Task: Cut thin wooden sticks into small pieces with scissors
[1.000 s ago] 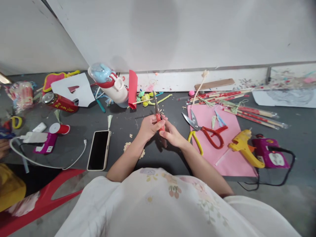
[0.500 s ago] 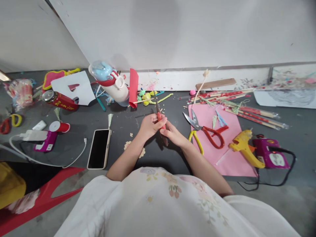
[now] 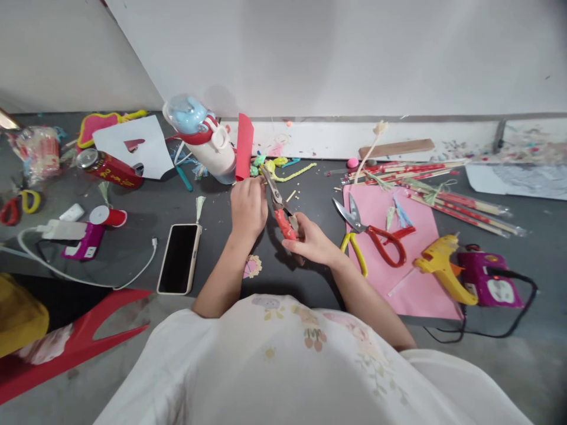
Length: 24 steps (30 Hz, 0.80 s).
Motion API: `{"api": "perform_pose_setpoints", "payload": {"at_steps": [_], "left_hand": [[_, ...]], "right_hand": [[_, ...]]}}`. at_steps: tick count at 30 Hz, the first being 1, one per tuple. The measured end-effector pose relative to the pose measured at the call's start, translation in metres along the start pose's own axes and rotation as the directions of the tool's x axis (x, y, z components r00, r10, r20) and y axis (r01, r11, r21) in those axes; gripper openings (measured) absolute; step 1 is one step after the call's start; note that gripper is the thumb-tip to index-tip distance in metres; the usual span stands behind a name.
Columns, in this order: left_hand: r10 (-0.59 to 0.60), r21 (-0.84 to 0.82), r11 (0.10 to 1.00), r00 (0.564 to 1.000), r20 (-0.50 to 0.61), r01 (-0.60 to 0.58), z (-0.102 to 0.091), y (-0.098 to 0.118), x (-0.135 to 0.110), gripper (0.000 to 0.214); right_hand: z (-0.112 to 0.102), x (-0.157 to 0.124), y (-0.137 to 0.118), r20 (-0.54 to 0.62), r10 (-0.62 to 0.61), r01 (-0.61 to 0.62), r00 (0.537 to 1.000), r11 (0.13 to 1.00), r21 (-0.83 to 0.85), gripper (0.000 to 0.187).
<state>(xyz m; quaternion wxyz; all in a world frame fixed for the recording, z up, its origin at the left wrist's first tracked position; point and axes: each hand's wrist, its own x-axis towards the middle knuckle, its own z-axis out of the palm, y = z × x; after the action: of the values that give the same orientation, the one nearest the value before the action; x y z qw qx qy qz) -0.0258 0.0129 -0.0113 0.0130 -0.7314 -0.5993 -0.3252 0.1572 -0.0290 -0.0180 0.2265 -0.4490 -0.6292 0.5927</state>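
Note:
My right hand point(image 3: 310, 241) is closed round the red handles of small cutting pliers point(image 3: 280, 206), whose metal jaws point up and left. My left hand point(image 3: 248, 205) has reached forward toward the red rolled paper point(image 3: 244, 146) and the white bottle with a blue lid point(image 3: 204, 139). Its fingers are curled at the jaws' tip. Whether it pinches anything is hidden. A small pink round piece point(image 3: 251, 267) lies on the dark table point(image 3: 146, 206) below my left wrist.
A phone point(image 3: 179, 258) lies left of my arm. Big red-and-yellow scissors point(image 3: 367, 236) rest on a pink sheet point(image 3: 398, 236), with a yellow glue gun point(image 3: 438, 265), a purple device point(image 3: 482, 277) and wrapped sticks point(image 3: 443, 192) to the right. A red can point(image 3: 108, 170), tape and a charger are at left.
My left hand let go of the pliers and moved forward and left toward the red roll. The pliers tilted left in my right hand. The view shifted slightly.

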Motion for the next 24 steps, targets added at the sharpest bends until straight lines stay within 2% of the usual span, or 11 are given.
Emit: {"api": "perform_pose_setpoints", "payload": {"at_steps": [5, 9, 14, 18, 21, 24], "left_hand": [[0.009, 0.048, 0.999, 1.000, 0.003, -0.009, 0.002, -0.007, 0.002, 0.026], [0.027, 0.036, 0.999, 0.999, 0.032, -0.028, -0.003, -0.009, 0.005, 0.025], [0.029, 0.082, 0.996, 0.999, 0.037, -0.032, -0.007, -0.007, 0.004, 0.027], [-0.005, 0.148, 0.989, 0.998, 0.060, -0.004, -0.009, -0.003, 0.003, 0.029], [-0.026, 0.185, 0.983, 0.996, 0.079, 0.011, -0.011, -0.001, 0.002, 0.030], [-0.038, 0.174, 0.984, 0.997, 0.068, 0.026, -0.013, 0.000, 0.002, 0.028]], "right_hand": [[-0.003, 0.001, 0.004, 0.063, -0.029, 0.026, 0.998, 0.998, 0.050, 0.039], [-0.005, 0.002, 0.014, 0.114, -0.078, 0.056, 0.990, 0.981, 0.188, 0.039], [-0.003, 0.005, 0.021, 0.261, -0.114, -0.034, 0.959, 0.864, 0.502, 0.042], [-0.003, 0.007, 0.020, 0.291, -0.173, -0.051, 0.941, 0.778, 0.626, 0.044], [-0.003, 0.008, 0.021, 0.305, -0.177, -0.051, 0.936, 0.788, 0.614, 0.045], [-0.003, 0.007, 0.021, 0.258, -0.111, -0.019, 0.960, 0.891, 0.455, 0.044]]}}
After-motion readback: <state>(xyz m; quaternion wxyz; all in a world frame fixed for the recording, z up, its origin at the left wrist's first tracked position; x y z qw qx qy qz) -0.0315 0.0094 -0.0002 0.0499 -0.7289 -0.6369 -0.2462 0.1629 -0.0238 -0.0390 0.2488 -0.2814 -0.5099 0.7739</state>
